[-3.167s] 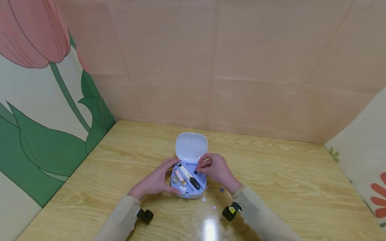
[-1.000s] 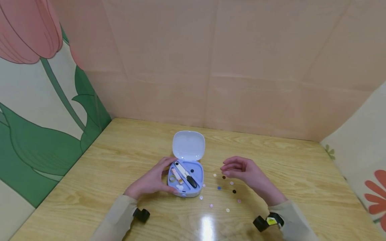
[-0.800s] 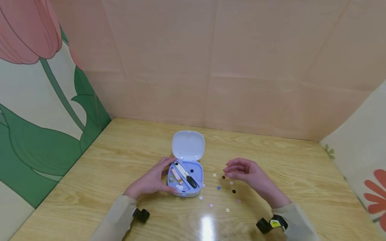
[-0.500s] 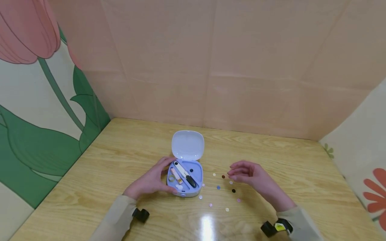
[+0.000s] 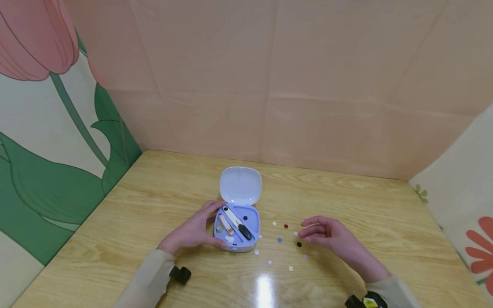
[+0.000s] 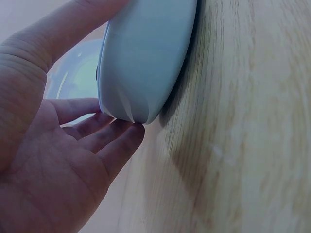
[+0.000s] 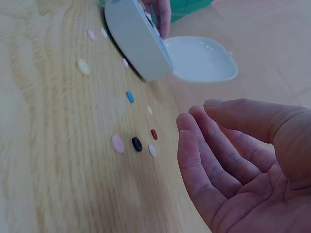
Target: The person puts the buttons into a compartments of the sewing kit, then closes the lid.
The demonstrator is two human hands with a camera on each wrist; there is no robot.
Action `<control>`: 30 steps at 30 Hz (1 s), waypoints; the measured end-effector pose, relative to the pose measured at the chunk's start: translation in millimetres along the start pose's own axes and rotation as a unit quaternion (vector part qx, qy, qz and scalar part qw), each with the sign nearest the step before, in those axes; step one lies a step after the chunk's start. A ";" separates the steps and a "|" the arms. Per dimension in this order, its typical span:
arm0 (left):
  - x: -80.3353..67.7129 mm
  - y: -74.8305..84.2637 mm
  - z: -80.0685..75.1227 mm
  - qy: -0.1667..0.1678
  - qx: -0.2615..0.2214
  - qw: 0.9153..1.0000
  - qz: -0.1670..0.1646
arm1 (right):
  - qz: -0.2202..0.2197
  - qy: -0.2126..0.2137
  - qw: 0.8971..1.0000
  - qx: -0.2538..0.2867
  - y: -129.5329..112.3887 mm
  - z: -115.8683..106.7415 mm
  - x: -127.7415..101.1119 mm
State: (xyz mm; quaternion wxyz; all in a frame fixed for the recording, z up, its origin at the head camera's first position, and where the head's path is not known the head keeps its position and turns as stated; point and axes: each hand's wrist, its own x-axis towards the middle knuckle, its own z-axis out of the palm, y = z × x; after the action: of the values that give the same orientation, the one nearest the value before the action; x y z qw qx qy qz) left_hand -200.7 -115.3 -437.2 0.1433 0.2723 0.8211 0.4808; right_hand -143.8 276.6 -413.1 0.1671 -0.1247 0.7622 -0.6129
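Observation:
My left hand [image 5: 194, 229] holds a small lidded sewing box [image 5: 246, 247] by its left side, thumb at the front and fingers at the back corner. The box's pale lid [image 5: 240, 186] stands raised. Inside lie a white tool with a black handle [image 5: 244, 231], a pink stick-like piece [image 5: 226, 225], a ring-shaped piece [image 5: 219, 228] and, in the right compartment, a dark button [image 5: 245, 218]. Over the table to the right, my right hand [image 5: 331, 235] hovers with loosely bent fingers and nothing between them. Closest to it are a white button [image 5: 295, 234] and a black button [image 5: 299, 244].
More buttons are scattered on the wooden table [image 5: 185, 179] right of the box, among them a dark red button [image 5: 286, 226], a blue button [image 5: 279, 240], a pink button [image 7: 117, 143] and a yellowish button [image 7: 83, 66]. A beige backdrop [image 5: 308, 107] rises behind the table.
My right hand has left the box's right compartment, where the dark button now lies, and drawn rightward and closer to me, uncovering the scattered buttons. The left hand keeps its hold.

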 end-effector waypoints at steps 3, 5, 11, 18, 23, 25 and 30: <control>-0.2 0.4 -0.2 0.000 -0.001 1.000 0.001 | 0.007 -0.006 1.000 -0.001 2.0 -1.7 -4.3; -0.3 0.5 -0.4 0.000 -0.001 1.000 0.001 | 0.011 -0.009 1.000 -0.003 4.0 -2.9 -7.0; -0.8 0.9 -0.9 -0.002 -0.006 1.000 0.003 | 0.013 -0.022 1.000 0.006 12.9 -6.4 -13.9; -0.4 0.5 -1.2 -0.003 -0.012 1.000 0.008 | -0.001 -0.043 0.999 0.022 21.6 -5.7 -16.3; 0.1 0.5 -1.7 -0.006 -0.019 1.000 0.003 | -0.009 -0.050 0.998 0.029 26.4 -4.3 -16.2; 0.2 0.0 -1.8 -0.007 -0.022 1.000 0.007 | -0.006 -0.050 0.998 0.028 27.6 -3.9 -16.2; 1.0 -2.5 -1.5 -0.009 -0.031 0.999 0.029 | -0.002 -0.042 0.999 0.013 28.2 -2.4 -16.0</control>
State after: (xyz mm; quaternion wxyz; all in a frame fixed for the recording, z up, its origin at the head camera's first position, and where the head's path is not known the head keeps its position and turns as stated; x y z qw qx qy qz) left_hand -203.1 -116.8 -438.6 0.1448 0.2956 0.7960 0.5079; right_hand -129.7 291.2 -438.5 0.1992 -0.1498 0.7461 -0.6174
